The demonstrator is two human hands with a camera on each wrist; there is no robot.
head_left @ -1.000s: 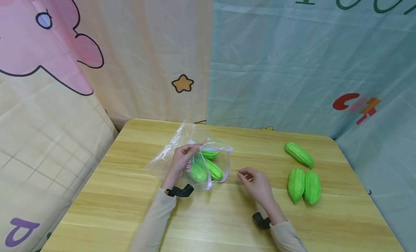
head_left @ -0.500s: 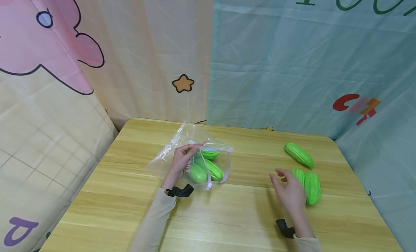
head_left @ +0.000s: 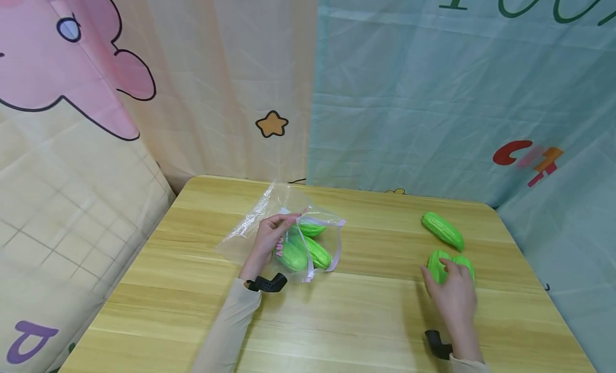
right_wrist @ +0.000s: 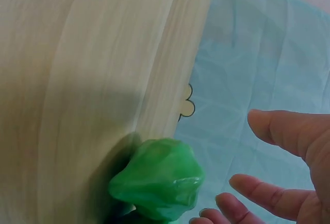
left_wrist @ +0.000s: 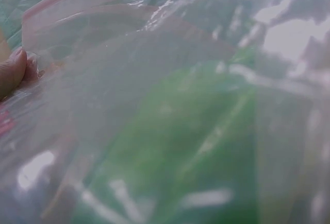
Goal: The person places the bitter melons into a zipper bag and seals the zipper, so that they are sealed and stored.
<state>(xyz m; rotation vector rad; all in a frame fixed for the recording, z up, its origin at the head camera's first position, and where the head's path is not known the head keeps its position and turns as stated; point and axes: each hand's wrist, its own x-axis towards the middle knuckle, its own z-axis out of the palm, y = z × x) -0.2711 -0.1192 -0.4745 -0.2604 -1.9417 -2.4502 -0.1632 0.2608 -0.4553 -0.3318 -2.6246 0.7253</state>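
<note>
My left hand [head_left: 267, 236] pinches the rim of a clear zip bag [head_left: 255, 215] with a pale purple strip along its mouth. Inside lie three ribbed green bitter melons [head_left: 317, 253]. Through the plastic, the left wrist view shows a blurred green melon [left_wrist: 180, 147] and a fingertip [left_wrist: 13, 72] at the bag's edge. Over two bitter melons [head_left: 436, 266] lying side by side at the right, my right hand [head_left: 457, 301] hovers with thumb and fingers spread, partly covering them. In the right wrist view, a melon [right_wrist: 160, 177] sits below and left of the parted fingers [right_wrist: 273, 195].
Another bitter melon [head_left: 443, 230] lies just behind that pair. The wooden table [head_left: 337, 330] ends at a printed cloth backdrop [head_left: 404, 111] along its back and sides. A black wrist camera mount [head_left: 438, 345] juts out from the right wrist; the left wrist has one too.
My right hand has travelled rightward from near the bag's mouth to above the pair of bitter melons. The left hand and the bag stay where they were.
</note>
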